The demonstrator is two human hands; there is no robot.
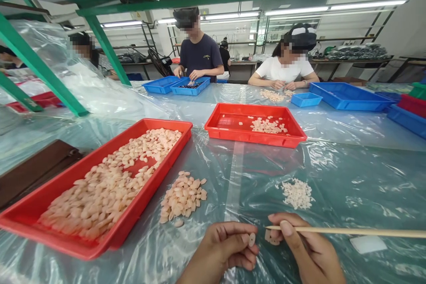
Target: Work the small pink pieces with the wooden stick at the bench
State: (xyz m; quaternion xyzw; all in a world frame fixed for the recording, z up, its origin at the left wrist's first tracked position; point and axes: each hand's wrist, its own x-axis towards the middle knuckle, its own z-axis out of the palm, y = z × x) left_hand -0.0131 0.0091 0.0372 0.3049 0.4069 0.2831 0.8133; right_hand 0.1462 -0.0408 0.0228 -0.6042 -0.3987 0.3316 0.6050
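Observation:
My left hand pinches a small beige oval piece, which has tiny marks or holes in its face. Across from it, my right hand grips a thin wooden stick whose pointed tip faces left, apart from the oval piece. Another small pale piece shows beneath the tip, at the right fingers. Ahead of my left hand lies a heap of beige oval pieces. Beyond my right hand sits a heap of smaller white bits. A flat white piece rests under the stick.
A large red tray full of oval pieces stands at left. Another red tray with fewer pieces is farther back. Plastic sheeting covers the table. Two people work across it beside blue trays. A green frame post slants at left.

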